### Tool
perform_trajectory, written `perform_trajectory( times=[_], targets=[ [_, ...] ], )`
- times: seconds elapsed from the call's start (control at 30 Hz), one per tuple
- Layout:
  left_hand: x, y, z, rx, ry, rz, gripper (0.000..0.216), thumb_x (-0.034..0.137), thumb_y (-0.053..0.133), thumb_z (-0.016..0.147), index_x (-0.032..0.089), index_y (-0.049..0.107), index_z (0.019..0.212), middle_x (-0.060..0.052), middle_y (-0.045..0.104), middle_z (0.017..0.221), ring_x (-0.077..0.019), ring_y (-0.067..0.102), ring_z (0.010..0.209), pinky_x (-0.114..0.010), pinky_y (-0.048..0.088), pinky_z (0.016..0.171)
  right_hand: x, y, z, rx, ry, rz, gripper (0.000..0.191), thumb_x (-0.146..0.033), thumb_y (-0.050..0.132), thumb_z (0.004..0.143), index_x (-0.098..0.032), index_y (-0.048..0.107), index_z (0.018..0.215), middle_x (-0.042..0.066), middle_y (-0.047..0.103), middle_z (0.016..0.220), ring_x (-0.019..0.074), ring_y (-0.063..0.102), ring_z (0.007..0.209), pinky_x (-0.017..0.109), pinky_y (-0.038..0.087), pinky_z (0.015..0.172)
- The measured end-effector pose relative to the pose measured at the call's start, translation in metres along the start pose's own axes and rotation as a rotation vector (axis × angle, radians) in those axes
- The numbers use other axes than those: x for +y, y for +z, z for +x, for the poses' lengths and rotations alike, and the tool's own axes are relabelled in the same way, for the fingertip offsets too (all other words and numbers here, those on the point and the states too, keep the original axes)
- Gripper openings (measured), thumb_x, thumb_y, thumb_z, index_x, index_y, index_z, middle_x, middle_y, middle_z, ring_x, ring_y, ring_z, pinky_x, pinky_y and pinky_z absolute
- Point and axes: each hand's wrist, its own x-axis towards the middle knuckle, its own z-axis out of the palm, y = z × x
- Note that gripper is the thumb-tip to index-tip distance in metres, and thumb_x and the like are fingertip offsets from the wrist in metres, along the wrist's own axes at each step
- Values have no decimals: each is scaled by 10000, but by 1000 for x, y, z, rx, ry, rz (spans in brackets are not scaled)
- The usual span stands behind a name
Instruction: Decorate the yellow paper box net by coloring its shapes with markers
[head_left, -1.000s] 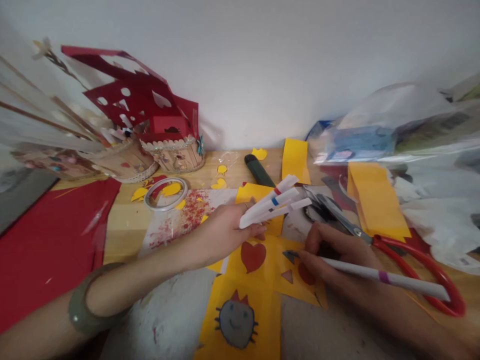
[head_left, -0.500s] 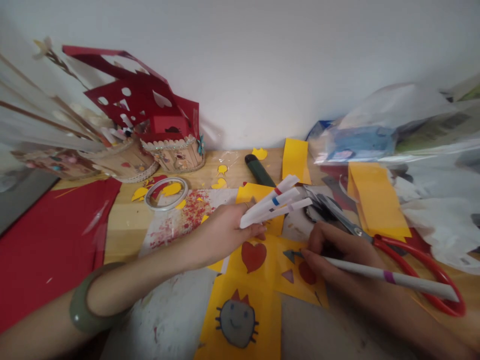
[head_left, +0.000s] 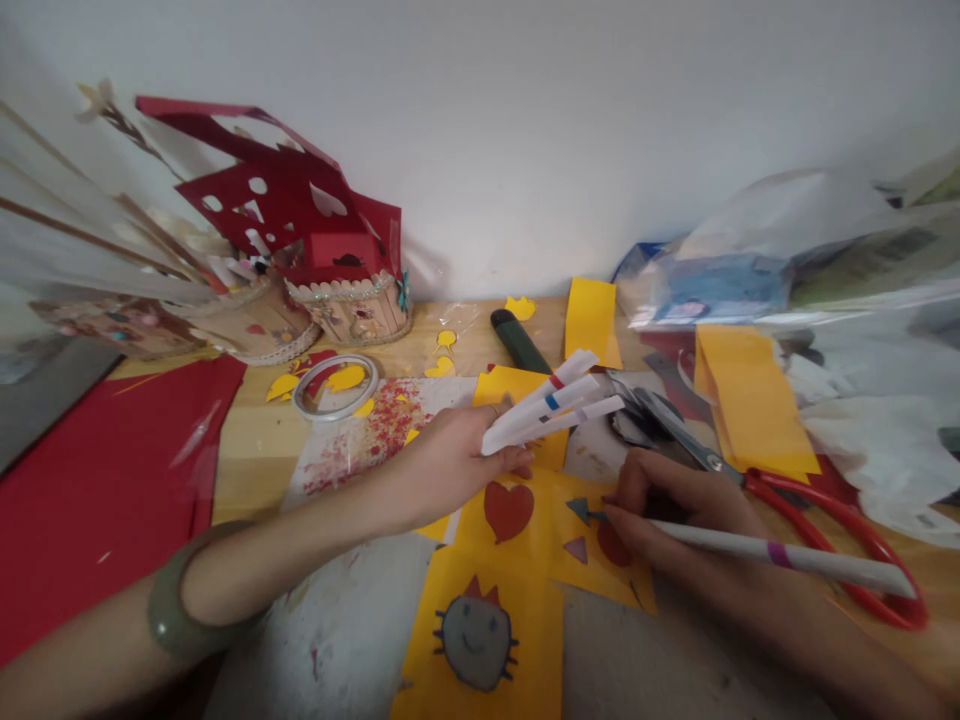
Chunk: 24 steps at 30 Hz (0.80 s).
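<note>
My left hand [head_left: 450,465] is closed round several white markers [head_left: 551,400] with red, blue and pale bands, above the yellow paper. In my right hand [head_left: 682,500] is a white marker with a purple band [head_left: 780,553], its tip end low over the right flap of the yellow paper [head_left: 544,580]; the tip itself is hidden by my fingers. That flap carries a dark arrowhead [head_left: 577,511], a purple triangle [head_left: 576,549] and a red round shape partly under my fingers. A red heart [head_left: 508,512] and a grey smiling face with a red crown [head_left: 475,640] sit on the middle strip.
Red-handled scissors [head_left: 787,490] lie behind my right hand, near folded yellow paper [head_left: 757,400] and plastic bags [head_left: 870,440]. A tape roll [head_left: 335,410], red sheets [head_left: 112,480] and decorated wooden pots [head_left: 360,308] are on the left. A dark green tool handle [head_left: 517,340] lies behind.
Both hands hold the same markers in nearly the same places. The view has shifted very slightly, so things at the left appear a little further right.
</note>
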Motion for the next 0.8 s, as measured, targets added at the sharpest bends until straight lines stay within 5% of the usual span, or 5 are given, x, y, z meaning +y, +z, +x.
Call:
perform_trajectory(
  times=[0.2, 0.37, 0.47, 0.6, 0.8],
  targets=[
    [-1, 0, -2, 6, 19, -1, 102, 225, 532, 796, 183, 619, 763, -1, 696, 836, -168, 645, 826, -245, 464, 713, -1, -3, -1, 43, -1, 56, 233, -260, 535, 772, -219, 404, 584, -35, 530, 551, 124, 492, 517, 223, 350, 449],
    [0, -4, -2, 3, 17, -83, 77, 204, 550, 783, 177, 622, 777, -5, 699, 837, -156, 654, 793, -245, 485, 713, -5, -7, 0, 520, -29, 213, 223, -311, 612, 718, -231, 457, 580, -43, 520, 540, 121, 473, 479, 227, 339, 422],
    [5, -11, -4, 81, 45, -181, 103, 252, 565, 789, 166, 619, 804, -13, 700, 782, -152, 661, 754, -252, 503, 711, -6, -11, 2, 658, -80, 150, 176, -357, 505, 818, -237, 590, 721, -17, 601, 556, 139, 532, 482, 256, 408, 480],
    [14, -24, -10, 247, 69, -294, 202, 356, 594, 776, 156, 616, 788, -29, 696, 740, -150, 656, 661, -251, 513, 649, -7, -20, -2, 535, -58, -184, 335, -429, 413, 876, -222, 605, 697, 9, 623, 568, 163, 565, 503, 279, 403, 500],
    [8, -48, -30, 346, 45, -320, 263, 400, 668, 719, 149, 637, 792, -34, 687, 707, -161, 637, 623, -248, 505, 603, -7, -12, -27, 348, -57, -500, 90, -319, 493, 828, -234, 517, 815, -9, 619, 610, 176, 580, 526, 264, 369, 471]
  ],
)
